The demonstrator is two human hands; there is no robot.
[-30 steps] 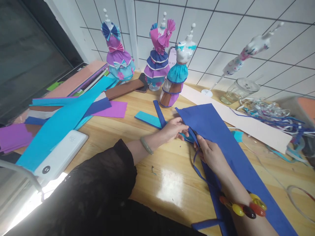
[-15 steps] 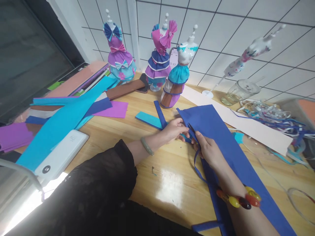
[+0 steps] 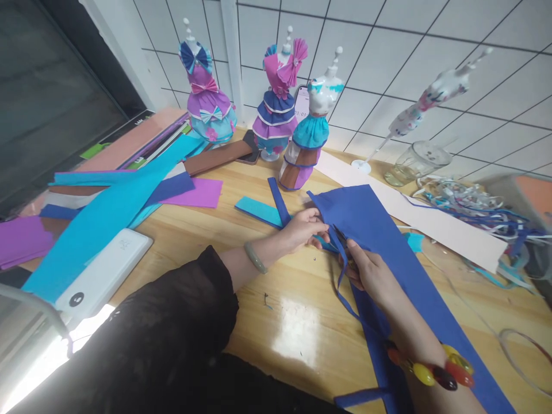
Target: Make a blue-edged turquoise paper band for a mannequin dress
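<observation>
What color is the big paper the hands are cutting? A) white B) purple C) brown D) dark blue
D: the big sheet under the right hand and held by the left hand is dark blue.

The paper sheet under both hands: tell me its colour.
Dark royal blue, plain; the paper sheet shows best in the head view.

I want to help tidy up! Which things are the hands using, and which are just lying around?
In use:
left hand
right hand
scissors
dark blue paper sheet
cut blue strip

Lying about:
three dressed mannequins
bare mannequin
glass
white power bank
ribbon pile
</observation>
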